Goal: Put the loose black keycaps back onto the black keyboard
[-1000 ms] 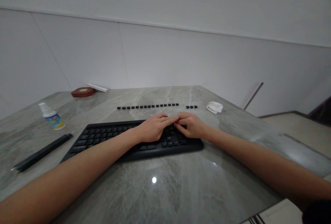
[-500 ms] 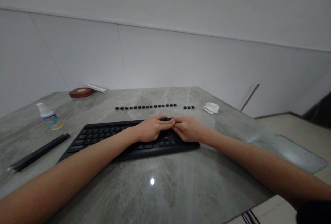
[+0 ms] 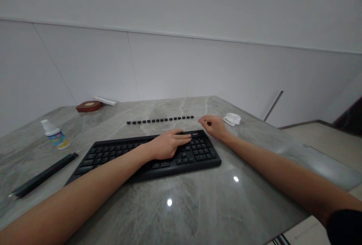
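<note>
So, keyboard (image 3: 199,150) on grey tabletop (image 3: 198,207), perhaps stone; pale wall (image 3: 164,65) beyond.

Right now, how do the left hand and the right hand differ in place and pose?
The left hand is over the keyboard, while the right hand is over the table, past the keyboard's far right corner.
The left hand has fingers stretched out; the right hand's fingers are bent.
The right hand is close to the white cloth; the left hand is farther from it.
Both are bare.
</note>
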`<act>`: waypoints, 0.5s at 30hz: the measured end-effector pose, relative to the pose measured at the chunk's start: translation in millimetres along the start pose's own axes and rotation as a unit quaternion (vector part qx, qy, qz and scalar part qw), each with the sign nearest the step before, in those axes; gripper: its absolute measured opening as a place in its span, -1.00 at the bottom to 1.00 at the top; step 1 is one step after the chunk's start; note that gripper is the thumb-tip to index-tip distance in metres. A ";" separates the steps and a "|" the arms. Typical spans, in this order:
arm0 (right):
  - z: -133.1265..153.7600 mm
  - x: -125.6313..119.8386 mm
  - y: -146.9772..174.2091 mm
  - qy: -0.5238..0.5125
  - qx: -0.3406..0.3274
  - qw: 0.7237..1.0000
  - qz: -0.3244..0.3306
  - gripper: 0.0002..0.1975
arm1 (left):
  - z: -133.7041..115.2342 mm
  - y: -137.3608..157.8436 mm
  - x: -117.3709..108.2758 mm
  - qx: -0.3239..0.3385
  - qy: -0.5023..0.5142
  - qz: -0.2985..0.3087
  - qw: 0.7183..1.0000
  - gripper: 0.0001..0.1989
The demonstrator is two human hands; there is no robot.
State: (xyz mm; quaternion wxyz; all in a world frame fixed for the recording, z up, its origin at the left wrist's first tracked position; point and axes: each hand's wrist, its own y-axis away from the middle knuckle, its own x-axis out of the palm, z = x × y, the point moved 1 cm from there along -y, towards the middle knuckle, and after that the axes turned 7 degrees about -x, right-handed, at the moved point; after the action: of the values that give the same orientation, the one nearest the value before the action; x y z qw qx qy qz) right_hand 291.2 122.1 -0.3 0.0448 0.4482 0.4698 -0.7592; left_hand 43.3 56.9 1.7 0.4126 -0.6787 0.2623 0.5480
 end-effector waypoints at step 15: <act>-26.7 15.8 3.8 0.149 0.085 0.969 0.180 -0.47 | -1.5 1.2 -1.4 -0.077 -0.028 0.018 0.996 -0.45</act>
State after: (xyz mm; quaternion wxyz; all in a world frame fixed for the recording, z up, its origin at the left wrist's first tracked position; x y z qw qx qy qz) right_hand 300.7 145.7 -18.4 0.0719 0.6356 0.3169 -0.7003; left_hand 42.7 54.9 2.8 0.3562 -0.6881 0.2195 0.5928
